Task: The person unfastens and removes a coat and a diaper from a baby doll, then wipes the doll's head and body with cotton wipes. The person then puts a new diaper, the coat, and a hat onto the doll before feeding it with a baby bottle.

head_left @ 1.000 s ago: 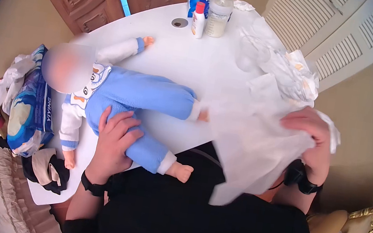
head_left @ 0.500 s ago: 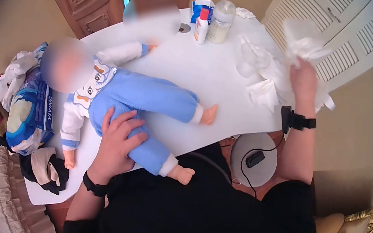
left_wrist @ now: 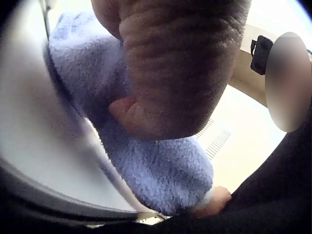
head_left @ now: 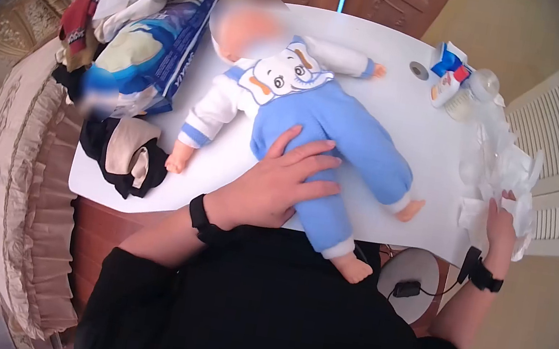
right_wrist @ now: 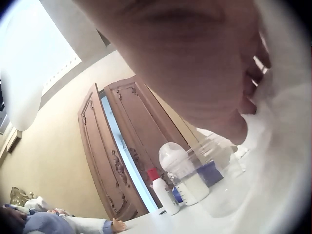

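Note:
A doll [head_left: 364, 140] in a blue and white outfit lies on its back on the white table, its head to the upper left. My left hand [head_left: 270, 187] rests with spread fingers over the doll's near thigh; the left wrist view shows the hand against the blue fleece leg [left_wrist: 161, 170]. At the table's right end, my right hand [head_left: 501, 229] touches a heap of crumpled white sheets [head_left: 504, 168]. In the right wrist view the fingertips of my right hand [right_wrist: 204, 63] lie against white material [right_wrist: 278, 151], partly hidden.
Near the far right edge stand a red-capped white bottle [head_left: 446, 86], a baby bottle [head_left: 462, 101] and a blue packet [head_left: 447, 59]. At the left are a blue bag [head_left: 166, 60] and black and beige cloth [head_left: 126, 159]. A round grey base [head_left: 415, 285] shows below the table.
My right hand first carried a white sheet away from beside the doll, then came down at the heap. The head view has turned left. My left hand has stayed on the doll's leg.

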A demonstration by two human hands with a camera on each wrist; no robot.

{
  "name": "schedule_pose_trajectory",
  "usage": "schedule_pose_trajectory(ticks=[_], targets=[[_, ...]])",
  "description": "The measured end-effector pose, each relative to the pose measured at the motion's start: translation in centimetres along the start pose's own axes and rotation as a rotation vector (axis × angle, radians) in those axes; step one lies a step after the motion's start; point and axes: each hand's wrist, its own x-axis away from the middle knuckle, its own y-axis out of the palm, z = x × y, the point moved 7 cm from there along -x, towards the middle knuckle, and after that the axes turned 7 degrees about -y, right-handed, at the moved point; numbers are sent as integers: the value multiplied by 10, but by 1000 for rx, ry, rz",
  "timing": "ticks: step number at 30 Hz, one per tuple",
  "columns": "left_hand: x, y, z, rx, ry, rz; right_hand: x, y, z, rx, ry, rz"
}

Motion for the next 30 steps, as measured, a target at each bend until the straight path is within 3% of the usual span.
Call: schedule_pose_trajectory(ticks=[4, 5, 7, 8, 9, 10, 11, 12, 13, 14, 15, 16, 17, 19, 20, 22, 25, 28, 30], targets=[[3, -12, 5, 40, -44, -67, 15, -49, -31, -14, 28, 24], [6, -13, 5, 41, -47, -73, 23, -65, -40, -52, -15, 106], [12, -22, -3, 153, -112, 8, 33, -103, -71, -93, -53, 182], [17, -21, -7, 154, -112, 2, 39, -121, -84, -256, 108, 137], [24, -25, -17, 87, -135, 116, 46, -126, -91, -418, 269, 93], [30, -33, -24, 16, -159, 233, 48, -126, -99, -423, 268, 93], [35, -34, -28, 10, -162, 233, 46, -133, -115, -533, 94, 193], [43, -48, -39, -44, -264, 417, 47, -141, -133, -643, -81, 294], [54, -63, -49, -100, -362, 600, 43, -144, -161, -748, -253, 271], [56, -67, -56, -109, -358, 594, 37, -150, -192, -850, -424, 249], [59, -73, -69, -318, -484, 596, 30, -145, -218, -959, -453, 157], [63, -80, -82, -527, -609, 597, 25, -138, -241, -880, -547, 126], [69, -81, -95, -531, -603, 599, 15, -126, -259, -887, -569, 104], [80, -66, -137, -295, -755, 370, 1, -106, -283, -892, -600, 91], [77, -65, -139, -245, -863, 239, -7, -87, -293, -917, -547, -69], [73, -66, -144, -228, -821, 261, -11, -74, -306, -941, -458, -312], [69, -64, -156, -177, -795, 265, -9, -68, -317, -1094, -497, -436], [56, -62, -167, -171, -755, 253, -3, -60, -319, -1113, -422, -490], [47, -57, -180, -85, -835, 209, 2, -57, -317, -1112, -419, -481]])
